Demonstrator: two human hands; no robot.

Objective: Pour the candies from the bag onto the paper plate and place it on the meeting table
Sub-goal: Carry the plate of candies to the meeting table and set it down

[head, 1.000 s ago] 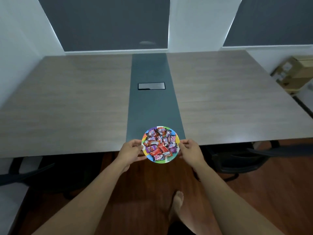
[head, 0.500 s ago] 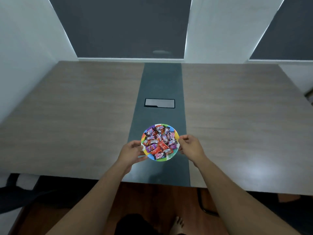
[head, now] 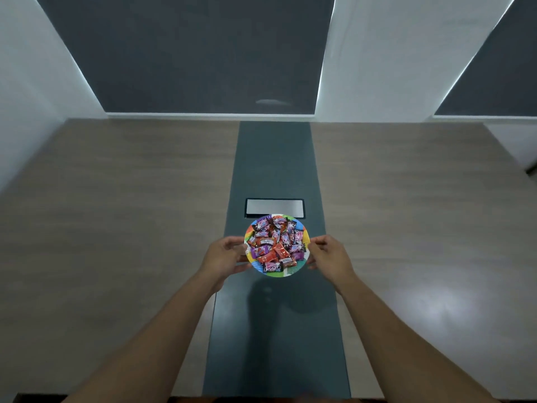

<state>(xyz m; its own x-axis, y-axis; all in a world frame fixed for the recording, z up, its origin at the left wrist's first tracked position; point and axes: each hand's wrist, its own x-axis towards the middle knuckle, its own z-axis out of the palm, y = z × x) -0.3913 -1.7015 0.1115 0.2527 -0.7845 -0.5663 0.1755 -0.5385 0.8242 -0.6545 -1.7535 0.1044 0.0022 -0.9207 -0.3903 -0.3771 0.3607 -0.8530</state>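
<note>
A colourful paper plate [head: 275,275] heaped with red and purple wrapped candies [head: 274,245] is over the dark centre strip [head: 274,158] of the wooden meeting table [head: 116,213]. My left hand [head: 223,255] grips the plate's left rim and my right hand [head: 329,255] pinches its right rim. I cannot tell whether the plate rests on the table or hovers just above it. No candy bag is in view.
A silver rectangular cable hatch [head: 274,207] lies in the strip right behind the plate. Wood-grain tabletop stretches to both sides. Dark window blinds [head: 189,53] and white walls stand behind the far edge. The table's near edge runs along the bottom of the view.
Both hands carried the plate forward from the table's near edge to a spot over the centre strip, just in front of the hatch. I have also moved closer to the table.
</note>
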